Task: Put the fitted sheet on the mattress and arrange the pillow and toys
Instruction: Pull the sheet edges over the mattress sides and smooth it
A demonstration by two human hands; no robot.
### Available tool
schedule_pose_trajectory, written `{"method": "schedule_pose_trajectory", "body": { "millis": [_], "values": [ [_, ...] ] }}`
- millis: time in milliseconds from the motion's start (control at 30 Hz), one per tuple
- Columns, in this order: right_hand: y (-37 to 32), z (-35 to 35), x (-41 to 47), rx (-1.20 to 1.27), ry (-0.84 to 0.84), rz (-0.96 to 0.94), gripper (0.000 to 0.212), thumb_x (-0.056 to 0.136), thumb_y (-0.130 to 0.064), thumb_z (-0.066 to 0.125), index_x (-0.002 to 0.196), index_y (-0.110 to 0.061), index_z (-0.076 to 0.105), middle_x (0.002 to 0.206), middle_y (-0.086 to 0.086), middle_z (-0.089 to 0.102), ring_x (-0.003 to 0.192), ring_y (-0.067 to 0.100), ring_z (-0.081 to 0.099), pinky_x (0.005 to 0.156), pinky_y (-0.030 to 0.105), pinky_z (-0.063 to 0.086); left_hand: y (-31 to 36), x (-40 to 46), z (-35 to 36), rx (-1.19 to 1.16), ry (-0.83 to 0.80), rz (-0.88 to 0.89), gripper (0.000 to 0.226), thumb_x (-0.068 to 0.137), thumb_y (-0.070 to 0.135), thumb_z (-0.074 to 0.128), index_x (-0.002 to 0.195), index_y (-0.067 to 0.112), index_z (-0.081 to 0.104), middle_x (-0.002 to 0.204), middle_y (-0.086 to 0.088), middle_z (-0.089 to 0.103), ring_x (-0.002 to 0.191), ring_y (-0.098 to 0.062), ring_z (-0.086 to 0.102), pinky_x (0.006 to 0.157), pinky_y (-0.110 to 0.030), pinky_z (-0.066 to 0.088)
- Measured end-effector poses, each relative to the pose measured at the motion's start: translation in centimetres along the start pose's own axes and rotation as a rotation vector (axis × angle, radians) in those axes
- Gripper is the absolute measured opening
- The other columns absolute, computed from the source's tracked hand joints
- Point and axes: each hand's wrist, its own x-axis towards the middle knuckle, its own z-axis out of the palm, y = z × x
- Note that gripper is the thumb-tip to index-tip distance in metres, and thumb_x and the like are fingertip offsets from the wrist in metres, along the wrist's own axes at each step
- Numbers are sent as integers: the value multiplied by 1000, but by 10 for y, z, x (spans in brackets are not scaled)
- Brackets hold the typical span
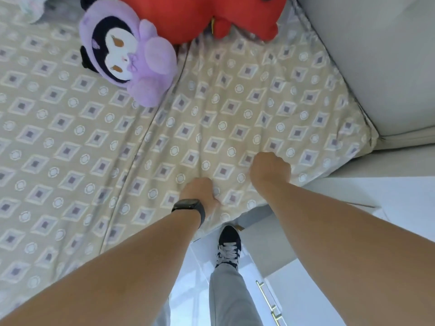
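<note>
Two hands, left hand and right hand, seemingly grip unlabelled fitted sheet.

The left hand's fingers are curling under into the sheet, so their tips are hiding from view. The right hand's fingers are lying wholly under its back; whether they are gripping cloth cannot be told. Far beyond the fingers, the red toy is being cut off by the top edge, and so is a pale blurred bundle at the top-left corner. The mattress is lying hidden under the sheet.
</note>
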Motion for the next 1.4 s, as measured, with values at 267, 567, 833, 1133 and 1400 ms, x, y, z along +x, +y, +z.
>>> {"method": "schedule_pose_trajectory", "body": {
  "millis": [267, 567, 833, 1133, 1400],
  "values": [
    [34, -2, 1, 137, -42, -222, 11, 97, -17, 42, 96, -16, 53, 92, 5, 58, 81, 29, 54, 73, 35, 42, 12, -12, -8, 46, -96, 45, 40, 87, 24, 64, 55, 16, 43, 60, -2, 52, 58, -24, 51, 55, -27, 40],
    [112, 4, 4, 114, -81, -26, 37, 101, -36, 39, 118, -13, 62, 113, 12, 62, 98, 34, 59, 77, 36, 41, 93, -31, 32, 51, -187, 185, 28, 87, 12, 59, 62, 12, 49, 63, -4, 55, 59, -23, 55, 57, -30, 47],
    [120, 7, 11, 101, -161, 37, 33, 99, -37, 45, 114, -12, 60, 87, 4, 52, 83, 27, 53, 74, 35, 43, 92, -21, 47, 125, -206, 263, 33, 88, 21, 61, 58, 15, 48, 65, -6, 59, 64, -27, 61, 71, -37, 58],
    [142, -35, 66, 357, 73, 182, 26, 96, -31, 54, 85, -8, 59, 79, 6, 56, 70, 27, 55, 66, 32, 43, 127, 15, -12, 14, 155, 354, 29, 97, 30, 57, 120, 13, 49, 118, -4, 50, 105, -29, 54, 80, -41, 50],
    [136, -43, 87, 262, 86, 161, 12, 93, -11, 49, 86, -8, 58, 73, 4, 51, 75, 26, 55, 68, 33, 43, 142, 55, -20, 235, 254, 402, 100, 82, 41, 78, 157, 26, 14, 167, 3, 5, 154, -25, -1, 123, -41, 14]
  ]
}}
